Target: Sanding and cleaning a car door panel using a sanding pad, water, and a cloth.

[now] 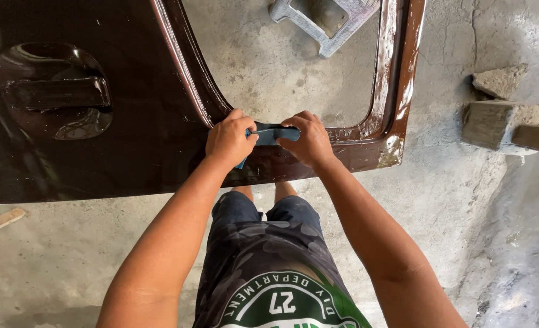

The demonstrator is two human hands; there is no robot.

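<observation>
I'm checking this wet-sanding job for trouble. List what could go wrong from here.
1. Both the left hand and the right hand press the dark blue sanding pad on the narrow window-frame edge of the brown car door; it could cut through the finish there.
2. The wet, glossy surface may let the hands slip.
3. The concrete block lies close by, a possible trip hazard.

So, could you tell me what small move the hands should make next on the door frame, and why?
Probably slide the blue pad right along the window frame. Both the left hand and right hand press it onto the frame's lower edge, and the wet, smeared stretch toward the corner lies just beyond the right hand.
</observation>
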